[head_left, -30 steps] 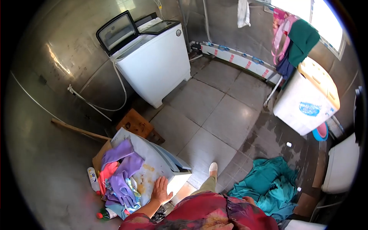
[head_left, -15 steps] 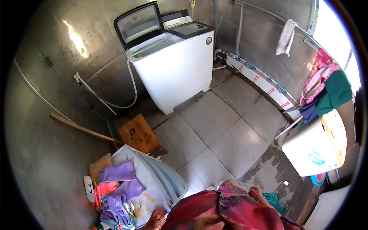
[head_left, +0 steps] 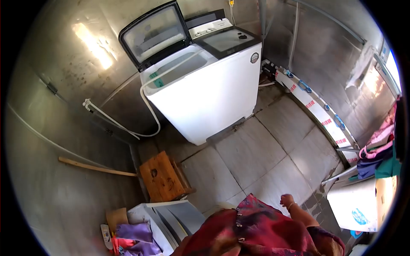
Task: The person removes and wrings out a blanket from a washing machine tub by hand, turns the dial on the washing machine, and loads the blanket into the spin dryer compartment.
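Note:
My right hand point(head_left: 287, 200) hangs over the floor tiles at the lower middle, its fingers curled in and nothing visible in them. A bracelet circles that wrist. My left hand is out of sight; only a bit of the arm shows beside the patterned red top. A white twin-tub washing machine point(head_left: 209, 94) stands ahead, its left lid point(head_left: 156, 34) raised. A pale hose point(head_left: 149, 104) runs over its rim into the open tub, where something green point(head_left: 156, 80) shows. Near my left side, purple rubber gloves point(head_left: 134, 231) lie on a whitish cabinet-like surface point(head_left: 136, 210).
A wooden stool point(head_left: 157, 179) sits between the washing machine and the cabinet. A wooden stick point(head_left: 96, 167) leans by the left wall. To the right are a white box point(head_left: 350, 204), hanging cloths point(head_left: 373, 160) and a low white ledge point(head_left: 318, 111) with blue loops.
The view has shifted forward, so the washing machine and stool look closer. My left hand has left the cabinet's edge and dropped out of view. My right hand has swung forward.

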Demonstrator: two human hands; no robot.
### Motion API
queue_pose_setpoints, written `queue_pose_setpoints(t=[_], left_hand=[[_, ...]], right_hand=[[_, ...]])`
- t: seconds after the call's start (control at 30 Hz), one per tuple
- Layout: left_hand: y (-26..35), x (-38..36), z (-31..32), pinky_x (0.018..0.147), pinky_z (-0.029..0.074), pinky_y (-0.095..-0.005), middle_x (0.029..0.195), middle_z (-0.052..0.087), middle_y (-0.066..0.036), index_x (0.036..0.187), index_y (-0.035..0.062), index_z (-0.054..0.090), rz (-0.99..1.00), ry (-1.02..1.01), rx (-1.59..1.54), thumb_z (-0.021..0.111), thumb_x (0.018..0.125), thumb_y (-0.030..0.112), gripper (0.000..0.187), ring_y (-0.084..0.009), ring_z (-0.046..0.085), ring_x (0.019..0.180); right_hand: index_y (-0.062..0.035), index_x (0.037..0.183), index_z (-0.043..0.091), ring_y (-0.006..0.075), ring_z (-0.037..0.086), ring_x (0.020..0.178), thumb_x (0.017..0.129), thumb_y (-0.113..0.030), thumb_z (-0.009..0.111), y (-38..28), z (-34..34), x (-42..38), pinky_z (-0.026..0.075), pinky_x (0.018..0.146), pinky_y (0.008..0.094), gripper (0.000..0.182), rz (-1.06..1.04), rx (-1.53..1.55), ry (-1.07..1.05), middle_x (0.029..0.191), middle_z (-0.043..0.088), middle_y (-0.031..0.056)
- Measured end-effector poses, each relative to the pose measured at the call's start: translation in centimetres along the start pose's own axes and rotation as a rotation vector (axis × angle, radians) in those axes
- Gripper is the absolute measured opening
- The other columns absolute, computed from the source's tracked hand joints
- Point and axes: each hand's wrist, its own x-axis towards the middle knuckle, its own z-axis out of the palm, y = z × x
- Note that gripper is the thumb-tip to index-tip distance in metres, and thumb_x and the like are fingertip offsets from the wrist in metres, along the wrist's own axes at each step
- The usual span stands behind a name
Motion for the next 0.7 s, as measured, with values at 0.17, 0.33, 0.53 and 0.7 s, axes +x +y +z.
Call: queue_pose_setpoints(t=[0.17,0.33,0.53,0.7], left_hand=[[-1.7,9.7,0.0,0.071,0.040,-0.0385,0.098,0.049,-0.012,0.104,0.0062,0.046,-0.259,-0.164,-0.201,0.053,0.074,0.026,0.036,-0.0232,0.047,0.086],[-7.3,20.2,1.2,0.068,0.040,-0.0374,0.095,0.051,-0.011,0.103,0.0068,0.046,-0.271,-0.361,-0.202,0.052,0.076,0.026,0.034,-0.0220,0.048,0.083],[-3.5,34.8,-13.3,0.060,0.040,-0.0298,0.075,0.048,-0.003,0.094,0.0080,0.048,-0.374,-0.045,-0.868,0.045,0.083,0.023,0.019,-0.0130,0.046,0.069],[-5.6,44.9,-18.8,0.084,0.037,-0.0313,0.106,0.052,-0.013,0.107,0.0002,0.049,-0.252,-0.087,-0.621,0.048,0.079,0.018,0.034,-0.0242,0.048,0.099]], right_hand=[[-0.0013,0.095,0.055,0.0165,0.057,0.058,0.078,-0.018,0.046,-6.3,0.1,13.5,0.045,0.047,0.0282,0.025,-0.543,-0.338,0.017,0.068,0.057,0.0070],[-0.0005,0.105,0.050,0.0158,0.057,0.063,0.078,-0.017,0.047,-20.4,2.5,6.1,0.045,0.049,0.0276,0.032,-0.274,-0.089,0.005,0.072,0.057,0.0074],[-0.0079,0.063,0.060,0.0228,0.057,0.060,0.063,-0.014,0.058,-19.9,3.9,4.4,0.047,0.059,0.0352,0.007,-0.538,-0.834,0.146,0.062,0.059,0.0079],[-0.0066,0.083,0.060,0.0197,0.057,0.062,0.071,-0.015,0.055,-21.7,4.0,5.0,0.045,0.053,0.0304,0.015,-0.214,-0.273,0.070,0.074,0.059,0.0065]])
